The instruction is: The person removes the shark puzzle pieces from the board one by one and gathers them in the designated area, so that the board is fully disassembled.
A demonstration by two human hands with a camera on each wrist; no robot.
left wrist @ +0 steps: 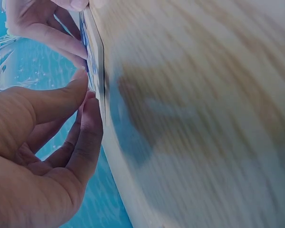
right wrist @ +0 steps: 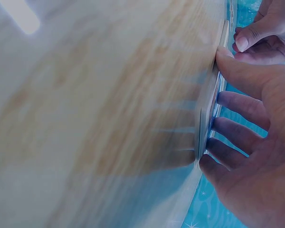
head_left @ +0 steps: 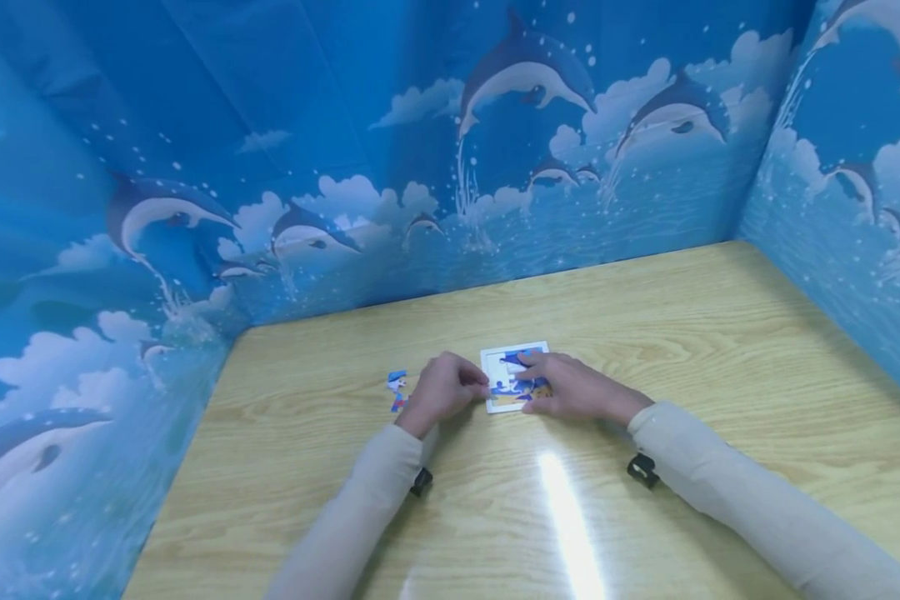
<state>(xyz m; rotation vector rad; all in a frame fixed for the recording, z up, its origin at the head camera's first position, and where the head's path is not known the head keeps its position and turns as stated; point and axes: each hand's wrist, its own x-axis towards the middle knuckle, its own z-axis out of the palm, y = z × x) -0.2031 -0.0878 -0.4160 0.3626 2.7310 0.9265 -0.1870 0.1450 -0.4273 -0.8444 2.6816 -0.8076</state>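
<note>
A small jigsaw puzzle (head_left: 506, 407) in a white-rimmed tray lies flat on the table, its picture blue, white and orange. At its left edge, the thumb and curled fingertips of my left hand (head_left: 447, 388) pinch the puzzle; whether a loose piece sits between them is hidden. My right hand (head_left: 570, 387) rests over the puzzle's right part with fingers spread across the picture. In the right wrist view its thumb (right wrist: 242, 71) touches the near edge. Left of my left hand lies a loose cartoon-figure puzzle piece (head_left: 397, 390) with a blue cap.
The wood-grain table (head_left: 307, 500) carries a bright light reflection (head_left: 570, 525) in front of the puzzle. A blue dolphin-print curtain (head_left: 345, 150) stands along the back and sides.
</note>
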